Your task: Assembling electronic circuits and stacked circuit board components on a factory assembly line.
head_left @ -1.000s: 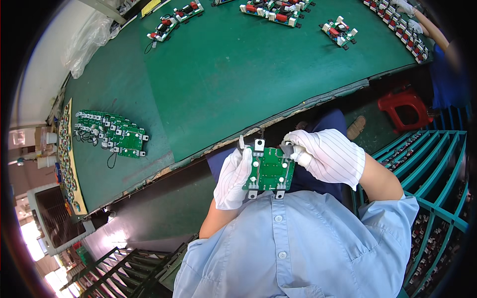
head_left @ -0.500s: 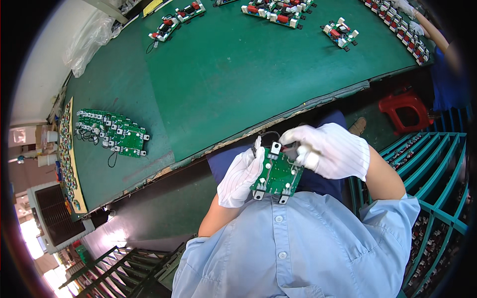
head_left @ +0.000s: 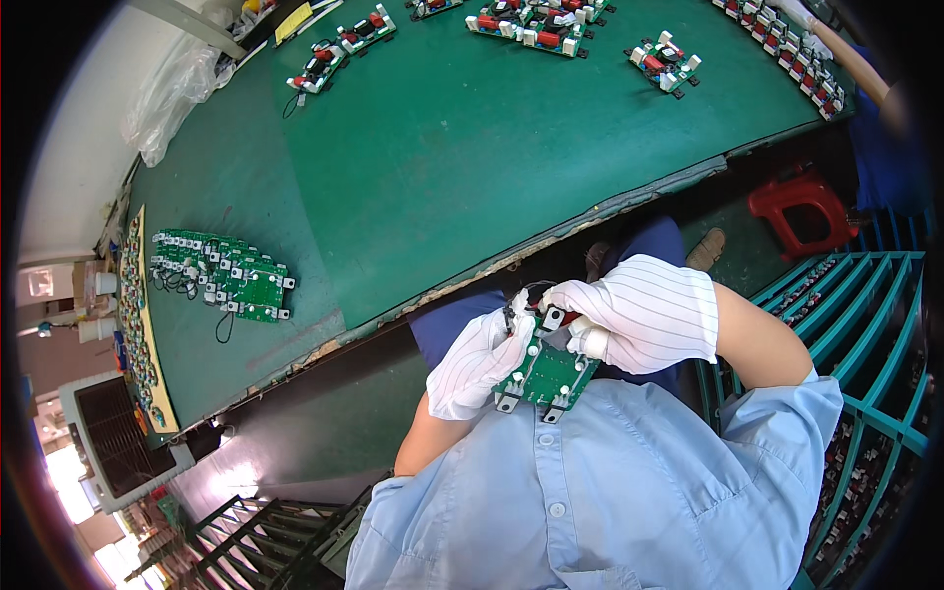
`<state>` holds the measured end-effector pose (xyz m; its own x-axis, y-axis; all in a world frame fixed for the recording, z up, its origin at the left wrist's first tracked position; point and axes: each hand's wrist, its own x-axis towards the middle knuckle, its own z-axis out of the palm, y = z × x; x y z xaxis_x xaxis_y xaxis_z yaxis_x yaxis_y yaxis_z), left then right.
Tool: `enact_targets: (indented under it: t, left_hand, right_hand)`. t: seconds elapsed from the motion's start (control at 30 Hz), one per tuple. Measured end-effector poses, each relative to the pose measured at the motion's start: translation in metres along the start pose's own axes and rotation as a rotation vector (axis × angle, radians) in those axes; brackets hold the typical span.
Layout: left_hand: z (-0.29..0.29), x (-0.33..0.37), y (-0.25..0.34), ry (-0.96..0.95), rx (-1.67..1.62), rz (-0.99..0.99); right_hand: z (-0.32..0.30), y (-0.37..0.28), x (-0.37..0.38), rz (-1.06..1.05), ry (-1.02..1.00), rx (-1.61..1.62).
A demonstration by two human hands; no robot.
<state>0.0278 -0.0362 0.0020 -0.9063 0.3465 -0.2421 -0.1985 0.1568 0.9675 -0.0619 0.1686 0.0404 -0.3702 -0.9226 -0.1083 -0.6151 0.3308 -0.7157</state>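
Close to my chest I hold a green circuit board [head_left: 553, 376], its solder side up, with metal-tabbed parts sticking out at its near and far edges. My left hand [head_left: 474, 366], in a white striped glove, is closed around the board's left edge. My right hand [head_left: 644, 313], gloved alike, has its fingers bent onto the far right corner, around a metal tab. A bit of red and a black wire show between the hands. The right fingertips are partly hidden.
The green table [head_left: 413, 157] lies ahead. Solder-side-up boards [head_left: 246, 280] overlap at its left; component-side-up boards [head_left: 541, 28] sit along the far side. Another person's arm [head_left: 851, 54] reaches over a board row at far right. A red stool [head_left: 804, 211] and teal rack [head_left: 855, 364] stand right.
My right fingers have come down onto the board's far right corner, and the grey blur there is gone. The board has tilted slightly. My left hand keeps its hold.
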Motion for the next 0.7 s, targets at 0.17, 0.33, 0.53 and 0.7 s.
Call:
enact_targets:
  t: [0.17,0.33,0.53,0.7]
  left_hand:
    - [0.004,0.003,-0.007,0.003,0.049,-0.019]
    - [0.007,0.003,-0.004,0.071,-0.01,-0.001]
    - [0.003,0.002,0.01,0.028,0.129,-0.086]
    - [0.006,0.006,0.006,0.054,0.078,-0.089]
  right_hand:
    - [-0.001,0.006,0.002,-0.007,-0.011,0.009]
    - [0.002,0.01,0.002,-0.048,0.004,0.046]
    - [0.005,0.009,0.001,-0.053,0.027,0.008]
    - [0.015,0.015,0.0,-0.084,0.126,0.059]
